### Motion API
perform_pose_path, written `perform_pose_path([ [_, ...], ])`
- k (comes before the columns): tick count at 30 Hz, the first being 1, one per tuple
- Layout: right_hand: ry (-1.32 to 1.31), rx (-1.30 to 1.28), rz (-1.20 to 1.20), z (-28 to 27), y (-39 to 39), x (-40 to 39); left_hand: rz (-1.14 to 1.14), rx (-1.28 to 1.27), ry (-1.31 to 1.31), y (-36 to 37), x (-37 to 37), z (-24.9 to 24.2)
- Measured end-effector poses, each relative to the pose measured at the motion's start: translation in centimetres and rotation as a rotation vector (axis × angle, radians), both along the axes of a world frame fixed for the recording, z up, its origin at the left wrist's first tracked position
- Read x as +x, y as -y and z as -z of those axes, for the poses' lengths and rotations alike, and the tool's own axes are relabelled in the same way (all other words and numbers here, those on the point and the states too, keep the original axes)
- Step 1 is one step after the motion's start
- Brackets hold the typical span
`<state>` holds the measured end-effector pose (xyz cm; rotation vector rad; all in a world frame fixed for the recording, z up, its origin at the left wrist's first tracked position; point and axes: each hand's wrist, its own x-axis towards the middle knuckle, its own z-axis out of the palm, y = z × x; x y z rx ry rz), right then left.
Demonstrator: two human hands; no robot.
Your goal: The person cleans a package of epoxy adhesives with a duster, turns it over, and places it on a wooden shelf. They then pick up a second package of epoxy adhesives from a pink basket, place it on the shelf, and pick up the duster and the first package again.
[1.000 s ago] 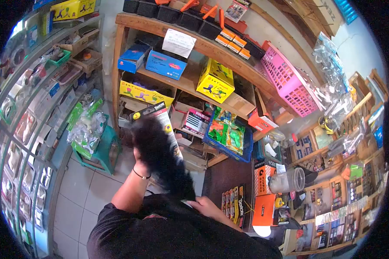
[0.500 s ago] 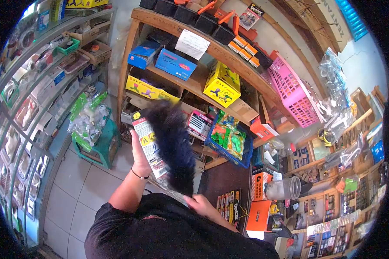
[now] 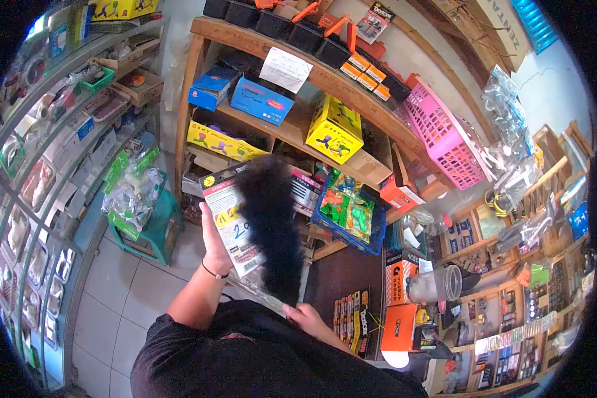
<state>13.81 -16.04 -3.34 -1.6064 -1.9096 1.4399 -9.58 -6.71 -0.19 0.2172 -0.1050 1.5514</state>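
Observation:
My left hand (image 3: 215, 248) is closed around the edge of a carded glue pack (image 3: 227, 211), with a yellow starburst and a handwritten number on its face. A clear plastic edge (image 3: 262, 296) shows below the card. Across the right part of the pack lies a fluffy black duster (image 3: 272, 232), upright and blurred, hiding much of the print. My right hand (image 3: 306, 320) is wrapped at the duster's lower end; the handle itself is mostly hidden by the fingers and fluff.
Ahead stands a wooden shelf (image 3: 259, 41) with blue boxes (image 3: 261, 101), a yellow box (image 3: 335, 129) and a blue basket (image 3: 349, 215) of packets. A pink basket (image 3: 444, 136) is at right. Left are a green stool (image 3: 159, 232) bearing bagged goods and a glass display case (image 3: 53, 199).
The duster has shifted slightly right over the pack, exposing more of its printed face. Both hands keep their holds, and the view has shifted a little.

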Motion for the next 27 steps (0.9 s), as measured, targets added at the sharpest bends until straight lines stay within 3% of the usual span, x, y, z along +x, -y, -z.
perform_pose_path([
  [3,-0.07,0.015,-0.036,-0.3,-0.2,-0.1,0.049,0.121,0.006,-0.3,0.0,1.3],
  [4,0.024,0.007,-0.113,0.2,-0.6,0.6,0.055,0.138,-0.059,-0.6,0.7,1.0],
  [5,0.119,-0.001,-0.189,0.6,-0.9,1.0,0.001,-0.039,-0.19,0.0,0.7,0.7],
  [7,0.039,-0.056,-0.093,1.4,-1.1,1.2,0.116,0.158,0.03,0.2,-0.2,0.2],
  [8,-0.041,-0.113,0.007,1.6,-1.1,1.1,-0.033,-0.043,-0.026,0.2,-0.3,0.8],
  [11,0.028,-0.119,-0.133,-0.5,-1.0,0.0,0.035,0.0,0.037,-0.1,0.1,0.6],
  [12,0.029,-0.117,-0.133,-0.1,-1.1,0.3,0.035,0.237,-0.066,-0.1,-0.1,1.1],
  [13,0.015,-0.113,-0.154,0.6,-1.3,0.9,0.02,-0.022,-0.262,-0.3,0.1,1.4],
  [15,0.0,-0.111,-0.174,0.8,-1.6,1.1,0.016,0.304,-0.027,0.2,0.2,1.3],
  [16,0.027,-0.152,-0.115,0.4,-1.6,0.9,0.028,-0.002,0.064,-0.4,-0.3,1.6],
  [18,0.054,-0.194,-0.055,0.3,-1.6,0.9,0.028,0.039,0.009,-0.5,-0.3,1.5],
  [20,0.082,0.01,-0.284,1.0,-1.4,1.2,0.054,0.108,0.004,-0.5,0.5,2.4],
  [23,0.115,-0.036,-0.172,0.3,-1.7,1.1,-0.001,-0.021,-0.275,-0.7,0.2,2.0],
  [24,0.117,-0.038,-0.17,0.7,-1.6,1.3,0.08,0.204,0.064,-0.3,-0.1,1.0],
  [25,0.061,-0.139,-0.12,1.3,-1.6,1.6,0.01,-0.013,0.112,-0.6,-0.3,1.2],
  [27,0.005,-0.24,-0.072,1.3,-1.5,1.5,-0.043,-0.056,0.082,-0.8,-0.4,2.0],
])
